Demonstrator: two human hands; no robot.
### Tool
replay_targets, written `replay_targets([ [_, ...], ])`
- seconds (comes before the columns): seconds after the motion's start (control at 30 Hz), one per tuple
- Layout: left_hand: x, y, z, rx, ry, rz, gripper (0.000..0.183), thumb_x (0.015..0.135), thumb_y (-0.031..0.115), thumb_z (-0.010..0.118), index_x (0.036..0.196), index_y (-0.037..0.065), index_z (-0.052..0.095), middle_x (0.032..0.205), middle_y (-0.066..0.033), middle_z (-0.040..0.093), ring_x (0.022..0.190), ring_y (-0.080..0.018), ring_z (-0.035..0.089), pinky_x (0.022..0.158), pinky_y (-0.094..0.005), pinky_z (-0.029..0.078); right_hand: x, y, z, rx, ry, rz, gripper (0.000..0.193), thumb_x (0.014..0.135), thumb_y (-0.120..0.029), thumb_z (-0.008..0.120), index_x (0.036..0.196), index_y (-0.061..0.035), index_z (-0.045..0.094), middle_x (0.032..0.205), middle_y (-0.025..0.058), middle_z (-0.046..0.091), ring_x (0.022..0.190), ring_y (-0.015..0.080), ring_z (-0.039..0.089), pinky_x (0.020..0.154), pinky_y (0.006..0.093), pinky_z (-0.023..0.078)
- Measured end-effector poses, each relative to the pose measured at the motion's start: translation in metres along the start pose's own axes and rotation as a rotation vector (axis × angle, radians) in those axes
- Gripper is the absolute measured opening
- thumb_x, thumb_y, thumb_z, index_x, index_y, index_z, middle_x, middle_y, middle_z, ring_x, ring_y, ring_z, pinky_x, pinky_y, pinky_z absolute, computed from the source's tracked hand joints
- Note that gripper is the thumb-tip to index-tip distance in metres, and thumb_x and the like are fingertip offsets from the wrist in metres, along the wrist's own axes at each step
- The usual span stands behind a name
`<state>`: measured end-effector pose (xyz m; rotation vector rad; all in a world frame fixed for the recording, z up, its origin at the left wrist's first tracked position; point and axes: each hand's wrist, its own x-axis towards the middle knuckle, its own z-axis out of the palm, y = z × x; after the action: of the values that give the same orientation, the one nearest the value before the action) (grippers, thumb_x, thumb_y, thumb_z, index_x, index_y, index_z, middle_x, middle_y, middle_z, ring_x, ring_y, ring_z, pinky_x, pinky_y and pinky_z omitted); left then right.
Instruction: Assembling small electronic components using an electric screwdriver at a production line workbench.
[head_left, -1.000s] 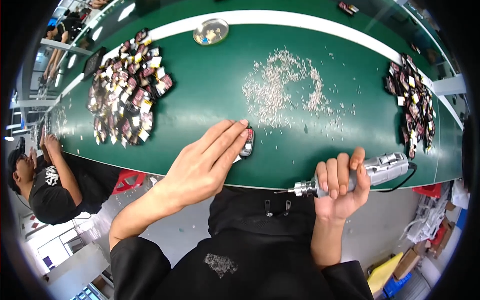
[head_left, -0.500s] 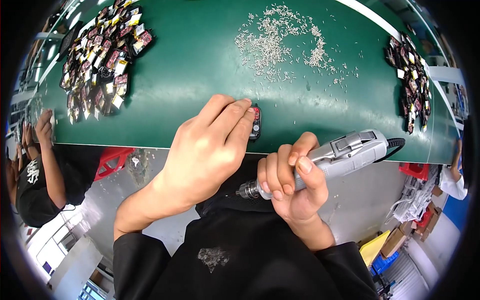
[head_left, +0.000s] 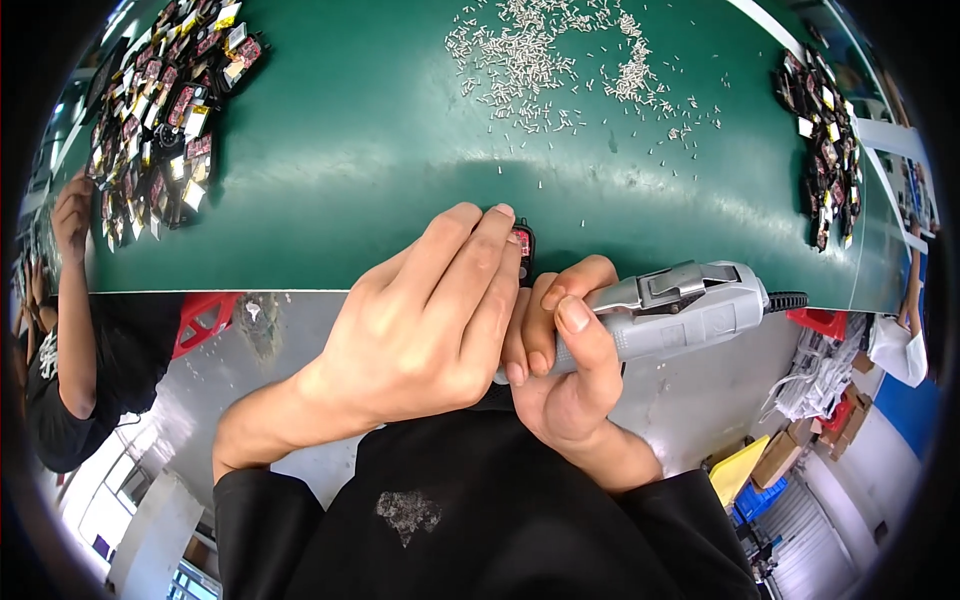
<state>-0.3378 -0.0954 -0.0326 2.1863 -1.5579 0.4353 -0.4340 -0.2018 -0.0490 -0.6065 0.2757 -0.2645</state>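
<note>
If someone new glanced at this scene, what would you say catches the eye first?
First, the two hands at the near table edge: the left hand lies over a small black part with a red spot, while the right hand grips a grey electric screwdriver. Next, the scatter of small silver screws at the far middle of the green table. Dark heaps of parts lie far left and far right.

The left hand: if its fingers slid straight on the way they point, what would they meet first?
The left hand points up and right across the green table. Beyond the small black-and-red part at its fingertips lies bare tabletop, then probably the scattered small silver screws, though depth is hard to judge.
</note>
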Motion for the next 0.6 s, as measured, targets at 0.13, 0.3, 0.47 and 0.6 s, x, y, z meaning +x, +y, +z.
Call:
replay_targets([
  [0.13, -0.002, 0.003, 0.002, -0.012, 0.014, 0.007, 0.026, 0.062, 0.003, 0.061, 0.084, -0.012, 0.062, 0.091, -0.0201, 0.062, 0.083, -0.0279, 0.060, 0.061, -0.0304, 0.054, -0.001, -0.001, -0.001, 0.015, -0.010, 0.013, 0.007, 0.090, -0.007, 0.045, 0.095, -0.0032, 0.041, 0.056, 0.0053, 0.041, 0.045, 0.0136, 0.039, 0.046, 0.0280, 0.039],
  [0.3, -0.006, 0.007, -0.003, -0.167, -0.100, -0.130, 0.040, 0.057, -0.003, 0.067, 0.096, -0.013, 0.058, 0.106, -0.0211, 0.060, 0.088, -0.0333, 0.060, 0.066, -0.0365, 0.053, 0.006, -0.024, -0.006, 0.033, -0.162, 0.048, 0.008, 0.090, -0.008, 0.046, 0.094, -0.0042, 0.041, 0.055, 0.0051, 0.042, 0.042, 0.0131, 0.039, 0.045, 0.0286, 0.039],
  [0.47, -0.003, 0.005, -0.012, -0.272, -0.204, -0.154, 0.044, 0.058, -0.003, 0.068, 0.100, -0.013, 0.058, 0.109, -0.0212, 0.059, 0.091, -0.0339, 0.059, 0.068, -0.0372, 0.054, 0.035, -0.081, 0.005, -0.162, -0.405, -0.124, 0.020, 0.096, -0.027, 0.047, 0.091, -0.0086, 0.043, 0.054, -0.0002, 0.041, 0.039, 0.0107, 0.038, 0.046, 0.0260, 0.038],
  [0.6, -0.009, 0.006, -0.010, -0.162, -0.176, -0.096, 0.044, 0.058, -0.003, 0.068, 0.100, -0.014, 0.058, 0.111, -0.0209, 0.059, 0.093, -0.0336, 0.059, 0.069, -0.0372, 0.055, 0.062, -0.093, 0.006, -0.203, -0.498, -0.121, 0.029, 0.097, -0.034, 0.043, 0.097, -0.0066, 0.051, 0.055, -0.0001, 0.040, 0.047, 0.0096, 0.041, 0.054, 0.0263, 0.036],
])
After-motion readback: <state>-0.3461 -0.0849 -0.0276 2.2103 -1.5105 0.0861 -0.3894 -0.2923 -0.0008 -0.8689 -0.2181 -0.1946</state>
